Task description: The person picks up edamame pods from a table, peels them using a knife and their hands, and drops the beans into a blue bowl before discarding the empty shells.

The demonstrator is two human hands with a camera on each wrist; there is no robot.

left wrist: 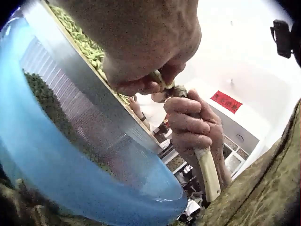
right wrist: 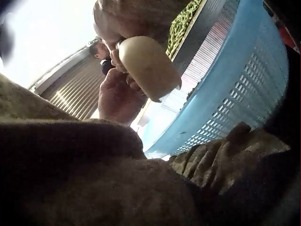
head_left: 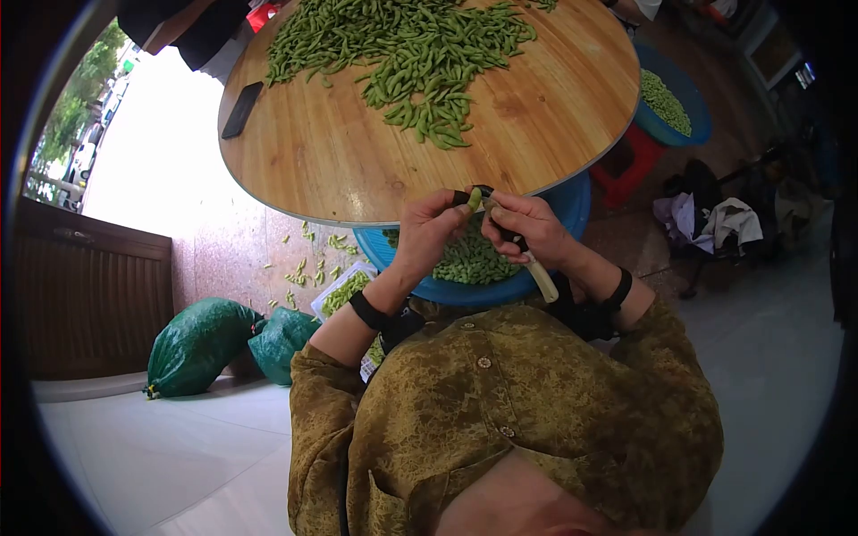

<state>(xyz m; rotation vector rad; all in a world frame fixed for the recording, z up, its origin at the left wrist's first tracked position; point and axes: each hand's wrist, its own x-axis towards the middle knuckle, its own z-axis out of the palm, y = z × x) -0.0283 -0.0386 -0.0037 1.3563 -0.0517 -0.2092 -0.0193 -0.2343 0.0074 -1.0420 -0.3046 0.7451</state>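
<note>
In the head view, the left hand (head_left: 429, 230) pinches a green pod (head_left: 475, 199) between thumb and finger. The pod is longer than wide and points to 1 o'clock — it sits at the fingertips, at the hand's 2 o'clock. The right hand (head_left: 534, 232) curls round a pale-handled tool (head_left: 542, 281), its handle toward 5 o'clock. The big pod pile (head_left: 420, 54) is at 12 o'clock.

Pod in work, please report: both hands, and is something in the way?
Left hand pinches pod. Right hand grips tool beside it, pale handle toward body. Blue basket below; no obstruction seen between hands.
</note>
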